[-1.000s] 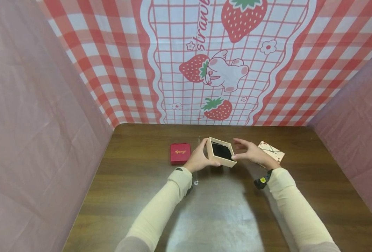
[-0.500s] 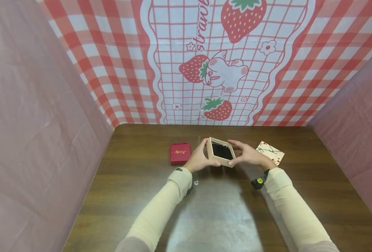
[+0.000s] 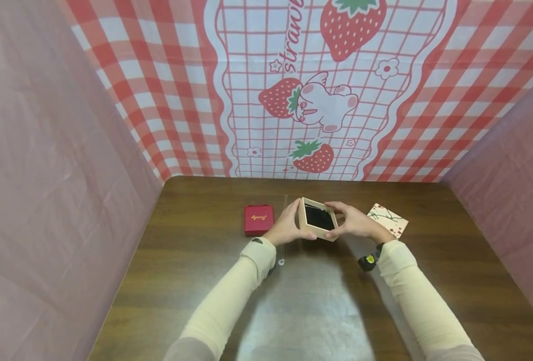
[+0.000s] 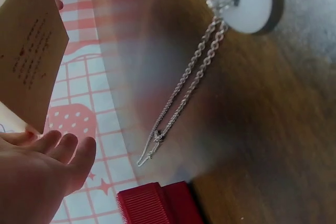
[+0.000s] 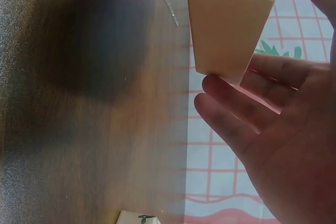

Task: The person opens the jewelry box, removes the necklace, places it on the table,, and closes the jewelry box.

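Both hands hold a small cream cardboard box [image 3: 312,231] above the table, its open top tilted toward the head camera. Inside lies a black pad [image 3: 319,217] with a thin chain along its upper edge. My left hand [image 3: 287,225] grips the left side, thumb at the front. Opposite it, my right hand [image 3: 355,222] grips the right side between thumb and fingers. Small print shows on the box's underside [image 4: 32,51] in the left wrist view. Beneath the left wrist, a silver necklace [image 4: 189,80] lies on the wood with a white ring-shaped pendant [image 4: 251,3].
A red box [image 3: 258,219] with gold lettering sits left of the necklace. The cream lid [image 3: 388,219], printed with branches and red blossoms, lies at the right beyond the right wrist. Behind the wooden table [image 3: 194,281] hangs a strawberry-print cloth [image 3: 284,125].
My right hand has come in from the right and now grips the box's right side. The left hand and the box have barely moved.
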Demonstrator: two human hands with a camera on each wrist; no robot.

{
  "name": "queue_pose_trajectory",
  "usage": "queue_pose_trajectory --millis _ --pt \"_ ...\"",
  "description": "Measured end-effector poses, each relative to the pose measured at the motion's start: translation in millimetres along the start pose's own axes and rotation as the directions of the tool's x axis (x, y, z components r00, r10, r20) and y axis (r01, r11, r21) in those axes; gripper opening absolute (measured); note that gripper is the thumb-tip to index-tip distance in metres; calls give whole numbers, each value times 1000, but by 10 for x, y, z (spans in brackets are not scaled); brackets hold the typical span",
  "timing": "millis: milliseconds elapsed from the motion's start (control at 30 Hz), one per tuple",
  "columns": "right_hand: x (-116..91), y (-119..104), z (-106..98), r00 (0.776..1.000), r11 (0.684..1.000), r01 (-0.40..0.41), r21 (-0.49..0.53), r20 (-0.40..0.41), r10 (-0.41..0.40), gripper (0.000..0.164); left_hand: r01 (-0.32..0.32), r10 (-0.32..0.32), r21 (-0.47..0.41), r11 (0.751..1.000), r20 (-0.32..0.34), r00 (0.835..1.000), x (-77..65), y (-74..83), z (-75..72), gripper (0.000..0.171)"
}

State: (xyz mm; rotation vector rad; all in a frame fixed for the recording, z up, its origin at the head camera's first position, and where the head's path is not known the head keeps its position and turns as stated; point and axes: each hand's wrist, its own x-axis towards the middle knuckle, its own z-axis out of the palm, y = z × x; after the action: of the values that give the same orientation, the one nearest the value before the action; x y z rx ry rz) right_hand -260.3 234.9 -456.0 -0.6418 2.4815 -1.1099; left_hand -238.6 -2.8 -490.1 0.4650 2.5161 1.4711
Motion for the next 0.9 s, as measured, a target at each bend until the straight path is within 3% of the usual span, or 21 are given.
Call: queue_pose_trajectory --millis 367,900 --pt "-27 0 31 997 989 17 -146 -78 -28 99 19 -23 131 991 30 999 11 72 -5 115" --pt "14 65 90 997 947 -5 -320 -80 -22 104 72 -99 260 963 91 991 127 54 53 118"
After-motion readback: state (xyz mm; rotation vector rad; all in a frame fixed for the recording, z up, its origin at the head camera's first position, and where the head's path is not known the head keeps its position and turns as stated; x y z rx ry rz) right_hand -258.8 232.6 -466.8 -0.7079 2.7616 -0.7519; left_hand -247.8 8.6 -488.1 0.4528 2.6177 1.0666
